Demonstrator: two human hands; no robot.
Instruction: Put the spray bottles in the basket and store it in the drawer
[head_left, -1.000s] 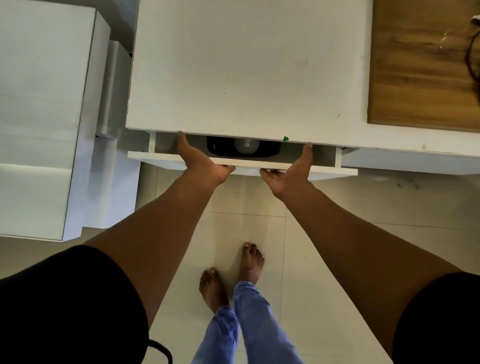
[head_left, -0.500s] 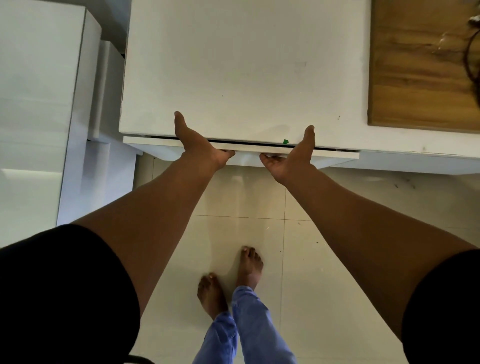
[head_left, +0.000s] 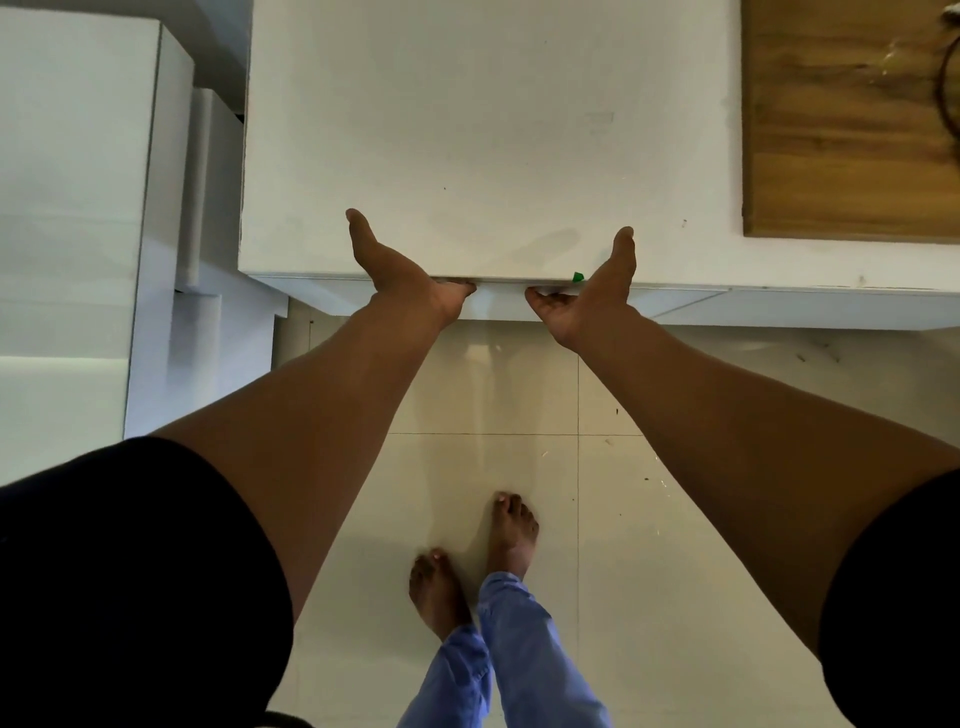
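Both flat, unclenched hands, left hand (head_left: 400, 270) and right hand (head_left: 597, 296), press the drawer front (head_left: 498, 306), apparently seated; next, release.

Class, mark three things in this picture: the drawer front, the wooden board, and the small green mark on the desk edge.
drawer front (head_left: 498, 304): head view, bare face between the hands.
wooden board (head_left: 841, 130): head view, middle of its top.
green mark (head_left: 577, 277): head view, its centre.

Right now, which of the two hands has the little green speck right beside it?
The right hand. A small green speck sits on the white table edge right against its thumb side; the left hand, further along the drawer front, has nothing green near it.
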